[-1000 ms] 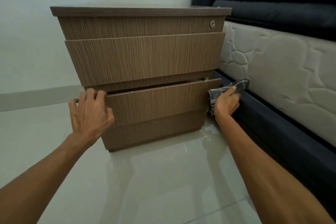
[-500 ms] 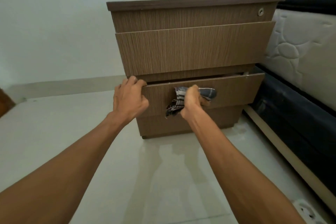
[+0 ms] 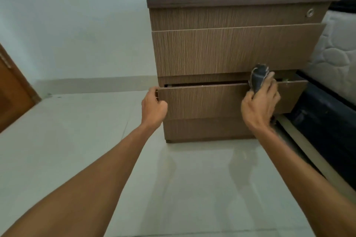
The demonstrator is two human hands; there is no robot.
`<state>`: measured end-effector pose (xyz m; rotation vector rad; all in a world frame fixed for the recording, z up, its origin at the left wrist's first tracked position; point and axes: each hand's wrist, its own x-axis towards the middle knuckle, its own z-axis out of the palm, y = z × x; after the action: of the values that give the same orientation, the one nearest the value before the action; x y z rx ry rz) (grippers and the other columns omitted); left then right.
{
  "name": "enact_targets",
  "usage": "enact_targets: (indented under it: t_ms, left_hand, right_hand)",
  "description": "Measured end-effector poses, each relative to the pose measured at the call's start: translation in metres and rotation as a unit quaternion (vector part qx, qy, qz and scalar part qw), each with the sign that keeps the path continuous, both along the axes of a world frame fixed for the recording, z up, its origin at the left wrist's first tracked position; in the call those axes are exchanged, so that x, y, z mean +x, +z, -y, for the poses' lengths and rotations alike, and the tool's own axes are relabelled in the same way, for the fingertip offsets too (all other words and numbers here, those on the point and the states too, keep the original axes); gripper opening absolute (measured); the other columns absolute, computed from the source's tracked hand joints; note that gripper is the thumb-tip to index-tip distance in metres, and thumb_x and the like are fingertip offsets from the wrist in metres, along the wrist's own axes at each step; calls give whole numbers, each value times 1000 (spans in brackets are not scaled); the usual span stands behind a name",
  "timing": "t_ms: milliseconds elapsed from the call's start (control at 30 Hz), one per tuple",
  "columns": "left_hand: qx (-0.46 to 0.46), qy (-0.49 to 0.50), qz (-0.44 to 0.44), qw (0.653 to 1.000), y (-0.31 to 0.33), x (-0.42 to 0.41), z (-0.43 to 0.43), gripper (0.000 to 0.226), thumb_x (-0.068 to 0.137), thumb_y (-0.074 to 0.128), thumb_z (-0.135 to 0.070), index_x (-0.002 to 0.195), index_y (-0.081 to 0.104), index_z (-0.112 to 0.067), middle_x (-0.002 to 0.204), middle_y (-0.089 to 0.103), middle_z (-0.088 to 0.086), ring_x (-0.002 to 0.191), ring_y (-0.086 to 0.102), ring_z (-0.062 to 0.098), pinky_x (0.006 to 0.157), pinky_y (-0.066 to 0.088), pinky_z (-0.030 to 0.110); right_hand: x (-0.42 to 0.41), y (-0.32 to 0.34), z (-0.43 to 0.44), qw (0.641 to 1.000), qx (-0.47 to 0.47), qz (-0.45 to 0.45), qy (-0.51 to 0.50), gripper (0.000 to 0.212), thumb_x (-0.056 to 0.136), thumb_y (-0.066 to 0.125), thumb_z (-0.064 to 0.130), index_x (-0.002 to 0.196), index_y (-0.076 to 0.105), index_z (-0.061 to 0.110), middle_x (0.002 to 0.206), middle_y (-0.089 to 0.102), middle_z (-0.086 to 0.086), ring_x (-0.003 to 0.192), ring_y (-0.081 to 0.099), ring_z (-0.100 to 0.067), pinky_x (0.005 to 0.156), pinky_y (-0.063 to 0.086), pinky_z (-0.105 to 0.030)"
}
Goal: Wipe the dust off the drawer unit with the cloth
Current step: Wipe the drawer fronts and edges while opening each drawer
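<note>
The drawer unit (image 3: 231, 52) is brown with thin stripy wood lines. The cloth (image 3: 258, 77) is dark grey. The floor (image 3: 173, 188) is pale cream. The wall (image 3: 77, 25) is light bluish white. The mattress (image 3: 335, 59) is white with round stitched shapes.

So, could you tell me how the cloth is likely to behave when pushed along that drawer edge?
Probably floppy: the cloth sits bunched in the right hand. Likely light. It may snag where the bottom drawer stands ajar.

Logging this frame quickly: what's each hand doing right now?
Left hand: closed on the left end of the open bottom drawer.
Right hand: closed, holding the cloth at the drawer's top edge.
</note>
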<state>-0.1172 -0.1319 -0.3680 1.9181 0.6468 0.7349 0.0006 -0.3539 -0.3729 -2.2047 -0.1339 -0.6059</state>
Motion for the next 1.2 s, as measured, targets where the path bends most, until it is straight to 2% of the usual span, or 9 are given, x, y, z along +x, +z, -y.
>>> enact_targets:
  t_ms: [67,167,333,433,600,733,900,1067,1200]
  left_hand:
    - [-39,-21,13,999,-4,-2,-3,50,85,40,9,125,55,-17,111,63,2,102,60,16,68,47,17]
    - [-60,-20,17,998,0,-3,-9,48,87,38,5,120,62,-20,108,65,-3,100,60,12,65,43,12]
    - [-187,-28,31,981,11,-8,-19,38,94,31,-16,93,68,-23,96,70,-1,100,63,19,99,46,40]
    - [-234,-48,36,970,15,-10,-24,43,96,25,-30,106,62,-12,104,68,8,104,61,24,102,42,44]
    - [-309,-49,35,949,19,-10,-43,64,94,24,-53,108,65,-7,107,68,16,104,63,28,94,50,47]
    - [-256,-85,-17,963,23,-8,-43,55,97,27,-48,90,67,-11,97,71,9,96,64,22,84,47,35]
    - [-139,-52,-14,989,11,0,-34,33,87,51,-42,90,70,-15,90,74,1,91,67,15,83,45,35]
    - [-19,9,-2,1000,1,8,-17,34,90,54,-47,99,59,-15,93,63,-3,87,58,11,66,42,23]
    - [201,69,-20,977,-5,6,-6,34,94,44,-41,117,53,-19,107,60,1,99,56,19,83,44,36]
  right_hand:
    - [-1,-12,-12,996,-93,5,4,72,97,51,23,156,10,15,161,13,-19,142,20,-43,111,30,-61]
    - [-20,-20,-45,986,-162,25,40,75,94,54,30,155,13,16,160,15,-22,141,21,-46,107,32,-65]
    - [-52,-27,-109,958,-234,96,136,82,92,53,46,158,10,22,162,13,-21,146,13,-46,113,22,-62]
    - [-55,-33,-139,919,-286,184,202,85,91,54,50,158,9,23,164,8,-20,150,5,-43,118,9,-59]
    - [-38,-50,-150,819,-400,341,231,88,90,62,44,158,10,23,163,4,-16,149,5,-40,121,7,-56]
    - [-17,-72,-131,683,-529,434,255,89,91,57,27,159,-1,25,166,-4,-8,152,2,-34,122,-5,-51]
    - [0,-88,-110,625,-573,454,273,99,85,61,16,158,-5,27,165,-14,-3,152,-5,-29,121,-12,-49]
    - [27,-87,-62,632,-568,445,283,105,79,73,14,159,6,28,166,-2,-6,152,0,-31,122,-2,-50]
    - [42,-92,-6,697,-541,398,251,110,74,74,3,158,8,25,166,-3,-10,152,-5,-33,123,2,-51]
